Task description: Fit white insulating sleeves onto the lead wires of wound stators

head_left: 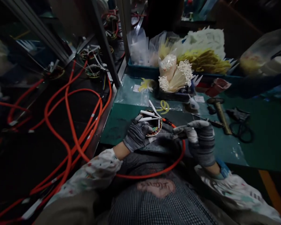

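My left hand (137,135), in a grey glove, is closed around a small round wound coil (154,126) with white sleeved leads sticking up from it. An orange cable (154,173) runs from the coil and loops over my lap. My right hand (199,137), also gloved, is closed just right of the coil, its fingers pinched toward it on something thin I cannot make out. Both hands hover at the near edge of the green bench (259,147).
A hammer (221,114) and black scissors (241,126) lie to the right. Bundles of white and yellow sleeving (178,76) sit in a blue tray (140,71) at the back. Many orange cables (67,125) and more coils lie on the dark surface at left.
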A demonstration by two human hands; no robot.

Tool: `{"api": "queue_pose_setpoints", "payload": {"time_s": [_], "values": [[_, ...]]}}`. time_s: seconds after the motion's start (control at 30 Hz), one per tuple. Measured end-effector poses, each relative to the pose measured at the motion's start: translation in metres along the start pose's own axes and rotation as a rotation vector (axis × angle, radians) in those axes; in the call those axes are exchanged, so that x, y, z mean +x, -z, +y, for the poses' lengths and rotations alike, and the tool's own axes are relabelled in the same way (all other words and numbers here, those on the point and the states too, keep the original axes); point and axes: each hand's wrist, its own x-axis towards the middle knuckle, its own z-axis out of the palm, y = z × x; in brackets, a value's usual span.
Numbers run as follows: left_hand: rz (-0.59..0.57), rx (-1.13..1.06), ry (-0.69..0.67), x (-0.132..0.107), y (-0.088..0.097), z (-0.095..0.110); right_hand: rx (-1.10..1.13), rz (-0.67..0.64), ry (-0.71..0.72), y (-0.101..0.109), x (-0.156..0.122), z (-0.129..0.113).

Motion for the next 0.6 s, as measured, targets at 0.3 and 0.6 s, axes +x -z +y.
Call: {"api": "queue_pose_setpoints", "payload": {"time_s": [0.3, 0.6], "values": [[-0.036, 0.001, 0.032, 0.000, 0.000, 0.003, 0.140, -0.404, -0.106, 0.011, -0.042, -0.009], [0.043, -0.152, -0.002, 0.006, 0.003, 0.004, -0.103, -0.598, 0.043, -0.056, 0.025, 0.003]]}}
